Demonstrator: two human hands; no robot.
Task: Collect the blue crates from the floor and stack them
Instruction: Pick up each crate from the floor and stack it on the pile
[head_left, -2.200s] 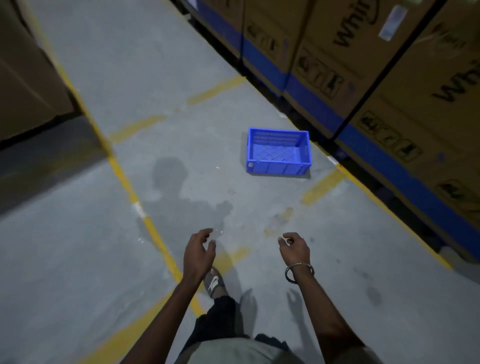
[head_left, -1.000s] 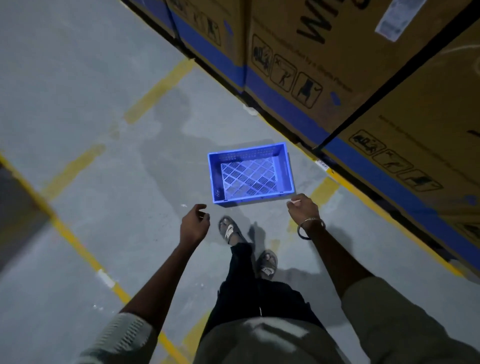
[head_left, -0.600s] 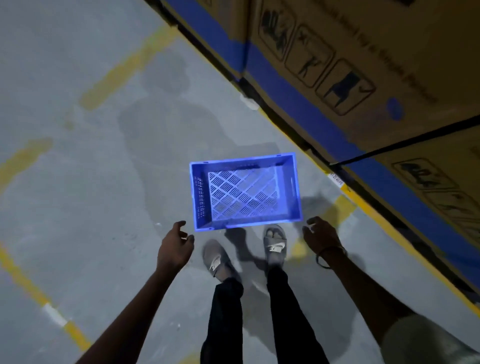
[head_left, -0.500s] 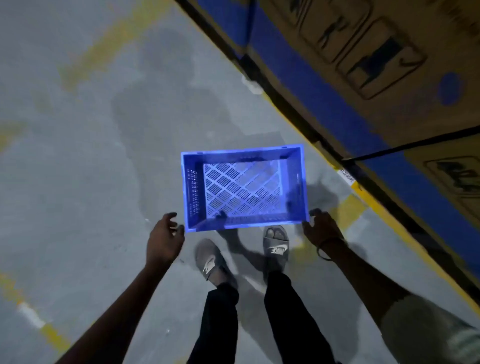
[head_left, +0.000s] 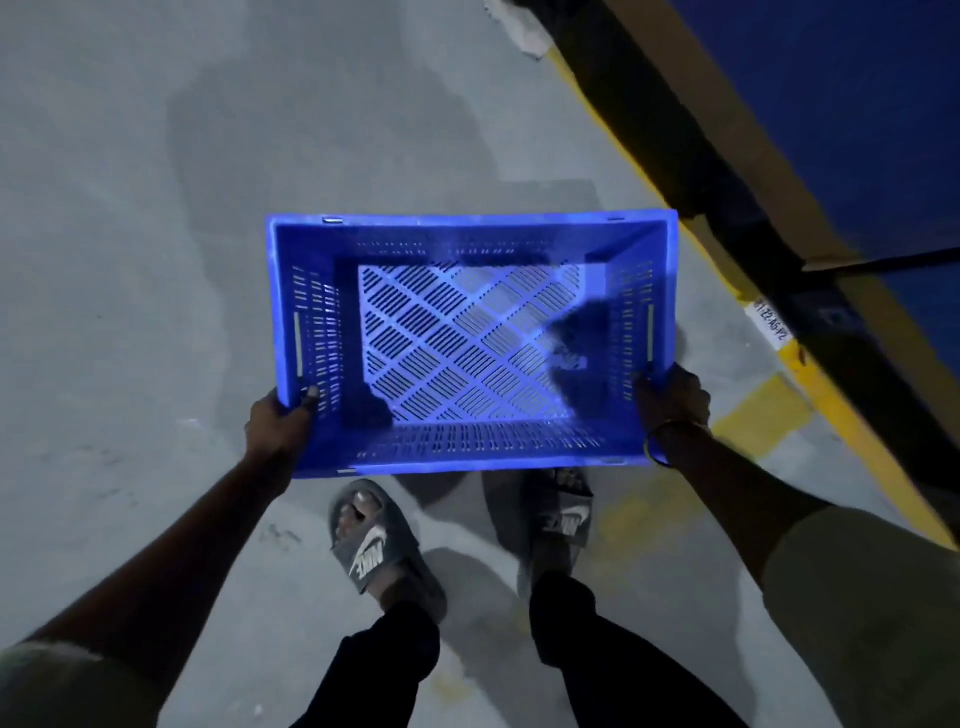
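The left hand (head_left: 278, 426) and right hand (head_left: 672, 397) are gripping the blue crate (head_left: 470, 340) between them by its short end walls, so lifting should be kept level and clear of the feet.

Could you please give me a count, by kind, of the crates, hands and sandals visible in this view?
Blue crate: 1
Hands: 2, left hand and right hand, both gripping the crate
Sandals: 2, left sandal and right sandal
Total: 5
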